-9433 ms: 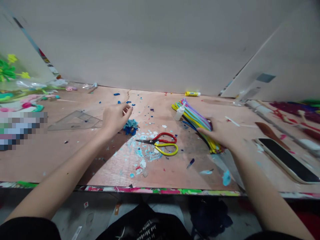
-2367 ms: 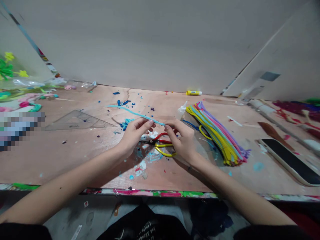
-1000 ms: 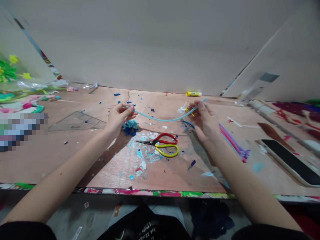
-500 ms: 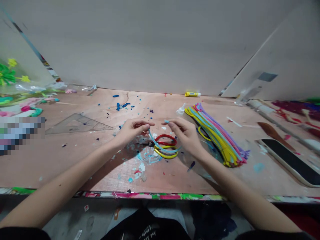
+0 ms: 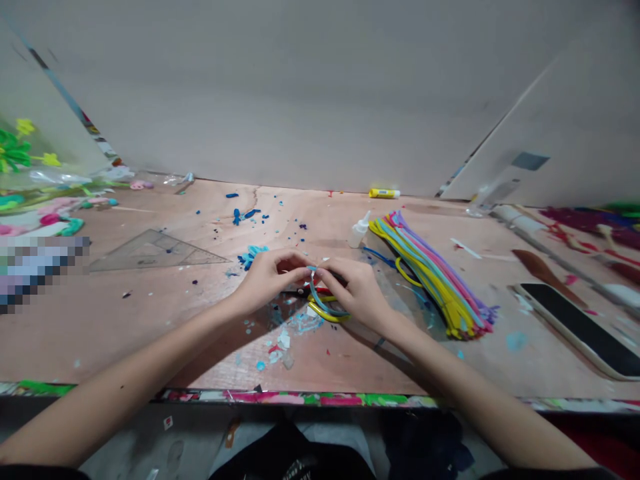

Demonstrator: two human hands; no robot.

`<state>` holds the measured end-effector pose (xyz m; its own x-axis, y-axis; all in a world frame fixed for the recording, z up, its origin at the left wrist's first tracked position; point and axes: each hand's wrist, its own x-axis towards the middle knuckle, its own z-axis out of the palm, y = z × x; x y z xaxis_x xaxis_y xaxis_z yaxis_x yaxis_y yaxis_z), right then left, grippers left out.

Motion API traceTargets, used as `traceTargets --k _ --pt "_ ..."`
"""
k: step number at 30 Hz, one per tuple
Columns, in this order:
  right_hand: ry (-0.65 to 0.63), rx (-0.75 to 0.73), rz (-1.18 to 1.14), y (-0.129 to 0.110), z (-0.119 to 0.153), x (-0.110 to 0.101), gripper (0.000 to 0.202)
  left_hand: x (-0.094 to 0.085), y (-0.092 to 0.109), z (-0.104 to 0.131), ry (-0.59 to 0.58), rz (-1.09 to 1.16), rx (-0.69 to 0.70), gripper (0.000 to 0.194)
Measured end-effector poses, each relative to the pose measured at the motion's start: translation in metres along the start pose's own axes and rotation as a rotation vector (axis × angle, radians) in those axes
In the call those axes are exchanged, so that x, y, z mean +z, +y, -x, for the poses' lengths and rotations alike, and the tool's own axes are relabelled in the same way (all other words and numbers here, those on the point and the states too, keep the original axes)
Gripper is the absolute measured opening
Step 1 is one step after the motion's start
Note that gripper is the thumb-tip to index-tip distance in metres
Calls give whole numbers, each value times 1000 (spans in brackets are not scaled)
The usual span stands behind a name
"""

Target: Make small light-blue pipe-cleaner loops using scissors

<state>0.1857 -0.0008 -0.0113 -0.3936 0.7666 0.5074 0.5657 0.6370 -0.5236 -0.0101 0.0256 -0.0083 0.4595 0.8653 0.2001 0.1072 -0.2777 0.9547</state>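
Note:
Between my hands a thin light blue pipe cleaner (image 5: 318,300) bends downward in a curve. My left hand (image 5: 270,277) is closed, thumb and forefinger pinching one end of it. My right hand (image 5: 357,288) pinches it too, its fingertips meeting those of the left. Beneath the hands lie scissors (image 5: 327,316) with red and yellow handles, partly covered by the right hand. Just behind the left hand is a small blue fuzzy piece (image 5: 253,255). A bundle of coloured pipe cleaners (image 5: 433,273) rests to the right of my right hand.
A clear set square (image 5: 157,250) lies left. Behind the hands stand a small white nozzle bottle (image 5: 359,232) and a yellow glue stick (image 5: 384,193). A phone (image 5: 580,330) and a brown wooden tool (image 5: 545,275) lie right. Blue and white scraps (image 5: 284,340) litter the tabletop.
My hands have come together from a gap, their fingertips now meeting and the pipe cleaner's ends brought close. The blue fuzzy piece and the bottle show more fully.

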Motion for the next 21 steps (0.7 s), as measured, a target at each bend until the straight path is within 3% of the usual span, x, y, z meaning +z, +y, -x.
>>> traceTargets --k 6,21 --pt "-1 5 27 1 1 2 23 3 -1 0 11 25 -36 14" --pt "-4 -8 49 -1 2 4 22 4 3 3 19 -116 66 12"
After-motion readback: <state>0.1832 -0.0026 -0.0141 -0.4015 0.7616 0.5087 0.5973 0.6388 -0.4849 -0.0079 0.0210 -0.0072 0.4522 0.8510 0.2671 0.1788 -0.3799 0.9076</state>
